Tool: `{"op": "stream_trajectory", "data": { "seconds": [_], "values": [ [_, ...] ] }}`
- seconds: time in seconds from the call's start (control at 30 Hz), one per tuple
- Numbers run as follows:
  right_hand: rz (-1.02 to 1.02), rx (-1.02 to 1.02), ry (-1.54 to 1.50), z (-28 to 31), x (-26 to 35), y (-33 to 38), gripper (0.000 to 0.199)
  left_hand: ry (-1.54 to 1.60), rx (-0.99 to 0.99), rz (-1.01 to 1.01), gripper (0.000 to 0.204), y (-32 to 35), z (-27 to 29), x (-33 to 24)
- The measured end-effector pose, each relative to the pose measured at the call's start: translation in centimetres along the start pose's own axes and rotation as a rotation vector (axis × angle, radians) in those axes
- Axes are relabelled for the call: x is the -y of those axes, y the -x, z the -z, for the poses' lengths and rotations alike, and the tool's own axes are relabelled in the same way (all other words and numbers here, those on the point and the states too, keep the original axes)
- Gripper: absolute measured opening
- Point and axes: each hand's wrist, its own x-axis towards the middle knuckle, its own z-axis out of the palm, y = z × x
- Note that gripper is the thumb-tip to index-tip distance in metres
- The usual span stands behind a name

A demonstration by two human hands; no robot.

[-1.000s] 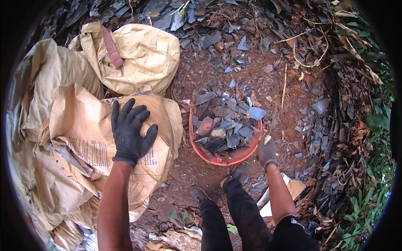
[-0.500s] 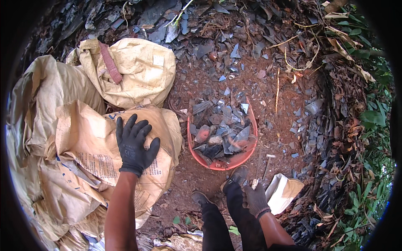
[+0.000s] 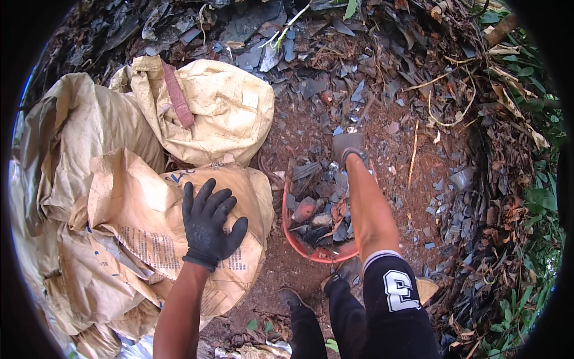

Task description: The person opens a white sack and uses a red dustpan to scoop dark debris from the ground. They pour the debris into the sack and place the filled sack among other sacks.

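Note:
My left hand [image 3: 212, 226], in a black glove, is open with its fingers spread and presses on a full tan paper-like sack [image 3: 254, 206] to my left. My right hand [image 3: 348, 145], in a grey glove, is stretched to the far, open side of an orange-red scoop-shaped basket [image 3: 293, 239]. Its fingers blur into one dark shape, so I cannot tell whether they hold anything. In the basket lie dark grey broken shards [image 3: 320, 206] and a reddish lump [image 3: 305, 209]. My forearm hides the basket's right part.
A yellowish sack with a red-brown strap [image 3: 178, 99] stands behind, and more crumpled sacks [image 3: 72, 197] lie at the left. Shards and debris are heaped at the back [image 3: 239, 27] and right [image 3: 478, 221]. A thin stick [image 3: 414, 152] lies on the reddish soil.
My right hand has swung from beside my leg forward to the basket's far side. My left hand stays on the sack. The whole view has shifted slightly.

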Motion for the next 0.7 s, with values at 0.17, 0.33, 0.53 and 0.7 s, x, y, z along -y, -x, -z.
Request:
{"op": "stream_trajectory", "data": {
  "seconds": [0.17,0.33,0.53,0.7],
  "values": [
    [-0.357,-0.027,-0.475,-2.0,1.7,7.5,0.018,-0.014,0.019,0.046,0.039,0.6,1.4,1.3],
    [-0.213,-0.042,-0.112,2.6,-2.1,3.0,0.02,-0.006,0.007,0.016,0.038,-0.2,0.6,1.5],
    [0.114,-0.065,-0.04,1.0,4.0,-1.2,0.019,-0.018,0.033,0.01,0.038,-1.2,-0.2,0.1],
    [-0.291,-0.106,-0.554,-5.1,3.4,6.3,0.025,-0.027,0.041,0.035,0.038,0.0,0.4,0.1]
  ]
}}
